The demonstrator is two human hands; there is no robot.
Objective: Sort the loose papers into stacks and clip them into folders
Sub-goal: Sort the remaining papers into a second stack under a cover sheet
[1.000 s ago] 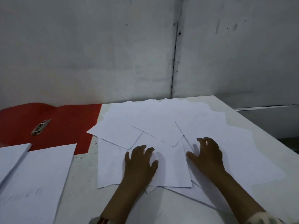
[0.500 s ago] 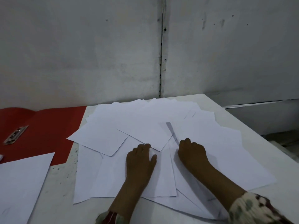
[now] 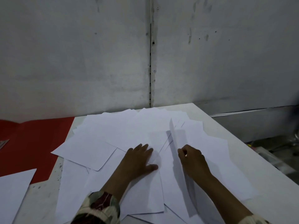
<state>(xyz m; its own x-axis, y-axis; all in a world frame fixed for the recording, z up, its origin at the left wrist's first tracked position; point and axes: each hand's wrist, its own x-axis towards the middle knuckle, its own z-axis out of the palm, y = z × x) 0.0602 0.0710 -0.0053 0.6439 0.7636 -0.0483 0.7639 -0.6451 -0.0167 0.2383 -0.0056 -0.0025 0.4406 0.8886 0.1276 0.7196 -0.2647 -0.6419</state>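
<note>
Loose papers (image 3: 113,135) are spread in an overlapping mess across the white bench (image 3: 242,159), filling most of its middle from the far edge down to the near edge. Sheets sit at mixed angles, none squared up.

Left hand (image 3: 139,160): flat, palm down, fingers spread wide, pressing on the sheets near the pile's centre. Holding nothing, just pinning paper to the bench. Patterned sleeve (image 3: 98,206) covers the forearm at the bottom of the view.

Right hand (image 3: 192,157): fingers curled in, pinched on the edge of a single sheet (image 3: 176,143). That sheet is lifted on edge, standing nearly upright out of the pile, between the two hands. Its far end points toward the wall and it throws a dark shadow on the papers to its left. Exact finger contact is hidden by the curl of the hand.

Red folder (image 3: 32,143) lies open and flat at the left of the bench, partly under the left edge of the pile. A metal clip (image 3: 4,143) on it is just visible at the left frame edge. Separate stack of papers (image 3: 13,191) lies at lower left, apart from the main pile, its far corner overlapping the folder.

Grey wall (image 3: 80,54) behind the bench, vertical seam down the middle.
</note>
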